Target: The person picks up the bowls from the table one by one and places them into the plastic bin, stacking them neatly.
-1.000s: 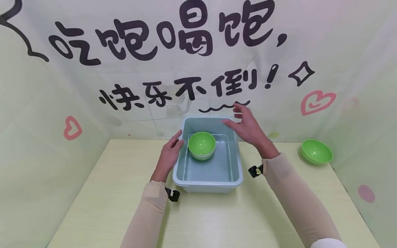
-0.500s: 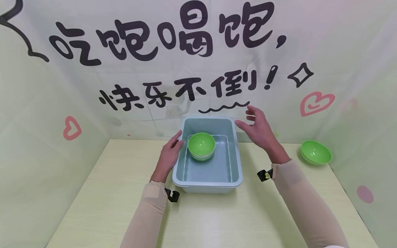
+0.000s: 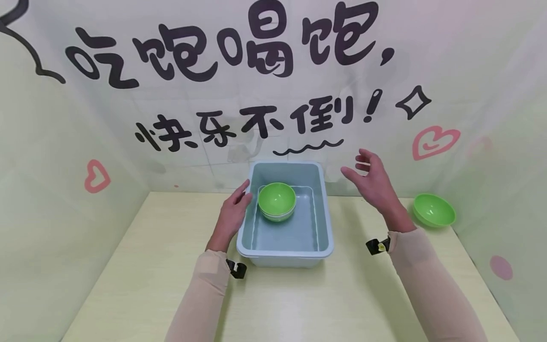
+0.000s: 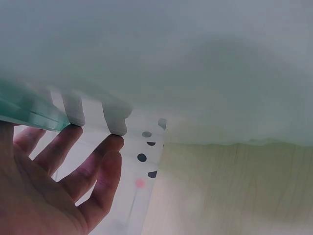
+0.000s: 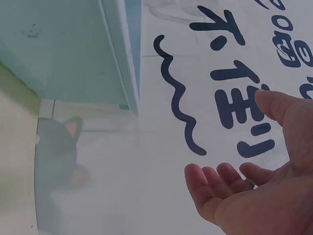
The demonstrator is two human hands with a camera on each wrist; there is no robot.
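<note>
A pale blue plastic bin [image 3: 285, 254] stands on the table with a small stack of bowls inside, toward its left. The top bowl [image 3: 277, 198] is green, with a white one showing beneath. My left hand [image 3: 231, 216] is at the bin's left side. In the left wrist view, the fingertips of that hand [image 4: 73, 178] meet the bin's glossy wall [image 4: 230, 73], the fingers loosely bent. To the right of the bin my right hand [image 3: 375, 184] is raised, holding nothing, thumb and fingers spread apart. The right wrist view shows this hand [image 5: 254, 196] apart from the bin [image 5: 68, 58].
Another green bowl [image 3: 434, 210] sits at the table's back right corner, beyond the right hand. Behind the bin rises a white printed backdrop [image 3: 213, 156] with black lettering. Side sheets flank the light wooden table [image 3: 278, 308].
My right hand has moved rightward from above the bin's back right corner to beyond its right side. The left hand, bin and bowls stay in place.
</note>
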